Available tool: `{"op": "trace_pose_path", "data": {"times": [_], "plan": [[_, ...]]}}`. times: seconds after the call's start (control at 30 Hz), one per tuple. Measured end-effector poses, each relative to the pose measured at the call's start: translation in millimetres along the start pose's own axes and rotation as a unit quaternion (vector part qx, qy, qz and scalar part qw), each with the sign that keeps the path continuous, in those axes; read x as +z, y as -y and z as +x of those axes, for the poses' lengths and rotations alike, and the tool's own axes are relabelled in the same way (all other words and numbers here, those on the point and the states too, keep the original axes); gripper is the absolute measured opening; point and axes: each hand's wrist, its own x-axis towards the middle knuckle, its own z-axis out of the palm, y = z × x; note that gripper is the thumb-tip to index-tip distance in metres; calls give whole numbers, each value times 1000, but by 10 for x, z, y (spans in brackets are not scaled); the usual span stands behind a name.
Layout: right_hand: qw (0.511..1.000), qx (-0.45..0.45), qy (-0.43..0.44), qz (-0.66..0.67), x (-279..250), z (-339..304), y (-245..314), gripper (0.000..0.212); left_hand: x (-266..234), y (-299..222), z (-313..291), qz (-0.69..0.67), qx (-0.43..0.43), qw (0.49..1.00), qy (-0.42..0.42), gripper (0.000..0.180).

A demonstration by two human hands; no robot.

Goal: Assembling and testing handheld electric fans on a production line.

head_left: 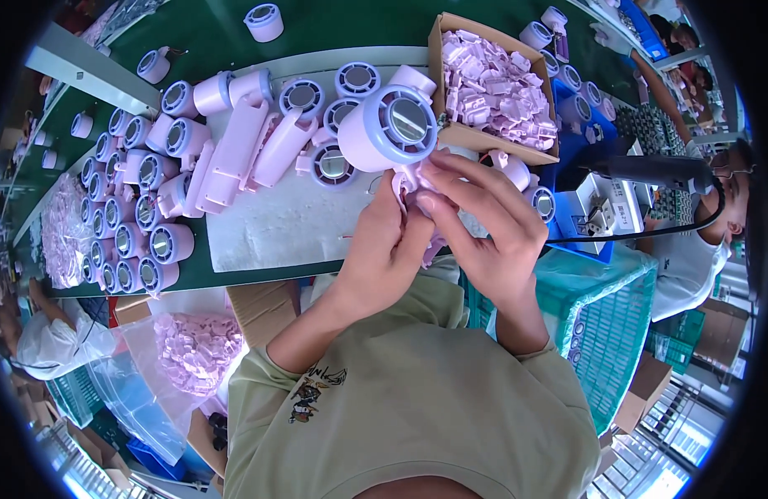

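Both hands meet on a pink handheld fan [361, 137] in front of my chest. Its round head, with a lavender slotted ring and a shiny dark disc, points up and away from me. My left hand [382, 245] is closed around the lower part of the fan from the left. From the right, my right hand [494, 229] pinches the neck just under the head with thumb and fingers. My fingers cover most of the handle, and a bit of pink shows below them. Long pink handle shells [234, 154] lie beyond my left hand, beside more fan heads [332, 164].
A cardboard box [502, 143] of small pink parts stands beyond my right hand. Many fan heads [128, 239] crowd the left of the bench. At right are a black electric screwdriver [650, 170] with its cable, a blue tray [602, 249] and a green crate [625, 333]. Other people sit nearby.
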Motion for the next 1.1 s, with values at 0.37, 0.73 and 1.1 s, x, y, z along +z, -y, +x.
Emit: {"op": "trace_pose_path", "data": {"times": [0.37,0.73,1.1], "plan": [[998,-45,39,-23,-113,-199,-57,31,93,142,-62,-50,33,998,28,42],[994,-106,28,-16,-225,-330,-45,35,31,62,-339,-71,-31,993,92,51],[956,18,-97,277,92,-514,146,25,48,-190,-440,-122,-37,990,66,62]]}}
